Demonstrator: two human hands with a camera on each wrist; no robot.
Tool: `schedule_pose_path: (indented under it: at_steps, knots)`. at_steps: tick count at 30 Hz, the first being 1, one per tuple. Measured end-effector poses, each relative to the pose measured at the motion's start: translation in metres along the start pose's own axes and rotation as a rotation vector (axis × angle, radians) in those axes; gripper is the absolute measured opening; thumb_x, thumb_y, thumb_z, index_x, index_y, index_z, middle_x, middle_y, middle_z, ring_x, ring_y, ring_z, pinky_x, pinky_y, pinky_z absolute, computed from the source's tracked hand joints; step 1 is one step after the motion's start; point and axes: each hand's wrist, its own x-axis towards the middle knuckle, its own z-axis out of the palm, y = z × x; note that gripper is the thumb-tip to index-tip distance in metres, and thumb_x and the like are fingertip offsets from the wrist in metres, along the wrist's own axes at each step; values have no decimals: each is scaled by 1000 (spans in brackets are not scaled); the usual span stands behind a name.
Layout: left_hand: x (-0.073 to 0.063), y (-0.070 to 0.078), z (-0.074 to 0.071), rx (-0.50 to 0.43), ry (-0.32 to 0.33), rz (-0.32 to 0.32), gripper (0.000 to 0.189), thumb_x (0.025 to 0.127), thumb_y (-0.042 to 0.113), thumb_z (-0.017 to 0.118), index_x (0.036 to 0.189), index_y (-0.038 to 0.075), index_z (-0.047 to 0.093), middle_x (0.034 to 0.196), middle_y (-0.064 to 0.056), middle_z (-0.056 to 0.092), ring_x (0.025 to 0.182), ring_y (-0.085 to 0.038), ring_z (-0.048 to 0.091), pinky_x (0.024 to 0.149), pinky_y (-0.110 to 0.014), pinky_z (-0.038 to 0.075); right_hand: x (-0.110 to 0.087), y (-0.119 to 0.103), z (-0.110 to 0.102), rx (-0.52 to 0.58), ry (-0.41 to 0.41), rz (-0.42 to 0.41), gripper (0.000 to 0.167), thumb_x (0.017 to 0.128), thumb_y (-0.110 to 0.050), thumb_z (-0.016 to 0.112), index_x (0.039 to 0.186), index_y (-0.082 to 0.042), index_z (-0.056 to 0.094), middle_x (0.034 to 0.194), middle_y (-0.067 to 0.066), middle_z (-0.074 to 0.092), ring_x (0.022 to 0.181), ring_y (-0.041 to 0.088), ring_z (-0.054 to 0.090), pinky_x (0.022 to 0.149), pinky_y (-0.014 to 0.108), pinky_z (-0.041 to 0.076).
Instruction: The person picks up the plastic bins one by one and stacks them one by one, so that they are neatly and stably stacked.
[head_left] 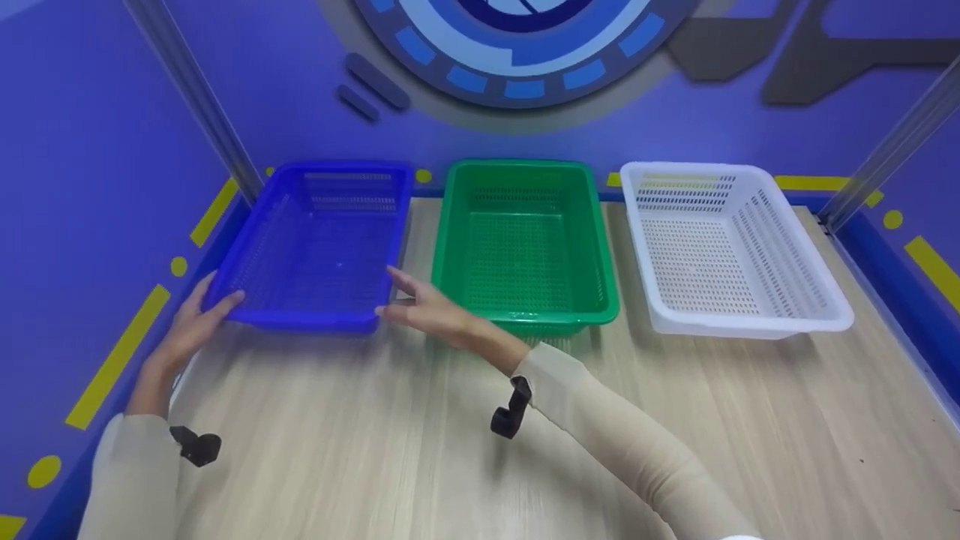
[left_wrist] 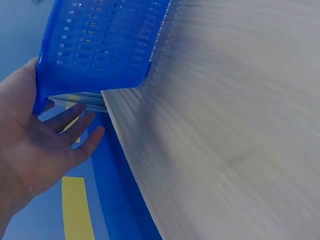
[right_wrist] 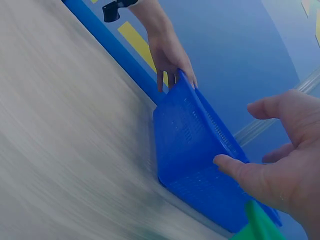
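A blue plastic basket (head_left: 341, 255) with slotted walls stands at the left of the table. My left hand (head_left: 191, 326) pinches its near left corner; in the left wrist view the thumb lies over the rim and the other fingers spread below. At the basket's right side is my right hand (head_left: 427, 304), thumb and fingers apart. The right wrist view shows the right thumb (right_wrist: 235, 167) by the rim, with the other fingers away from the wall; whether the thumb touches cannot be told. Nothing is visible inside the blue basket.
A green basket (head_left: 525, 321) stands in the middle, close to my right forearm. Farther right is a white basket (head_left: 750, 322). All stand on a wood-grain table (head_left: 360, 450), with blue printed panels (head_left: 285, 75) behind and at the sides. Metal posts (head_left: 199, 97) rise at the back corners.
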Motion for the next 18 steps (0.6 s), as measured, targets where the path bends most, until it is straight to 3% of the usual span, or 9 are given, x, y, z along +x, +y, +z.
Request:
schedule_pose_path:
  at_steps: [3,5,7,8,10,12,13,15,18]
  knots:
    - [2,-1,3,-59,-10,3,92,105,52,47,164,13,-11,169,-29,2,138,-22,52,118,-49,41,-1,3,1,5,10,15,83,99,-12,60,165,-10,9,172,13,11,145,34,46,120,45,38]
    - [3,-2,3,-83,-16,6,90,105,50,47,164,14,-11,168,-29,7,115,-1,61,107,-35,52,-1,3,2,-1,7,21,83,99,-12,59,165,-11,9,172,11,13,142,31,51,118,43,41]
    - [3,-3,2,-122,-23,1,90,105,48,49,164,16,-11,169,-28,3,123,-5,60,112,-38,48,-1,4,4,-3,2,26,83,99,-12,60,165,-12,10,172,11,16,140,29,53,117,42,42]
    - [2,-4,2,-133,-29,-5,90,105,49,48,164,17,-12,170,-26,-2,130,-16,60,115,-43,45,-1,5,5,0,0,26,83,99,-12,60,165,-11,10,171,12,20,140,29,53,117,43,42]
    - [2,-5,2,-151,-31,-14,91,105,51,48,164,20,-13,170,-22,-12,151,-35,35,124,-57,26,-1,5,6,8,2,24,83,99,-11,60,165,-10,10,170,13,22,140,30,53,118,43,41]
    - [2,-4,2,-174,-43,-22,89,105,50,48,164,23,-14,170,-18,-21,156,-46,2,124,-68,7,-1,6,6,18,2,22,83,99,-10,59,165,-9,9,170,15,22,141,31,52,119,44,39]
    - [2,-4,2,-181,-47,-27,87,106,47,46,164,24,-14,169,-16,-23,156,-47,-3,124,-69,3,-1,6,5,25,1,19,83,99,-10,58,165,-8,9,169,16,24,142,31,51,120,45,39]
    - [3,-4,1,-189,-59,-33,79,109,41,40,163,25,-15,170,-19,-19,156,-48,-2,123,-68,1,-1,6,4,28,6,17,82,99,-10,58,165,-7,9,170,14,20,143,32,50,120,45,38]
    - [2,-5,0,-198,-86,-47,69,112,33,30,163,27,-16,170,-25,-7,154,-44,18,125,-64,12,0,5,3,19,19,15,83,98,-10,59,165,-8,10,171,14,19,144,34,48,120,45,38]
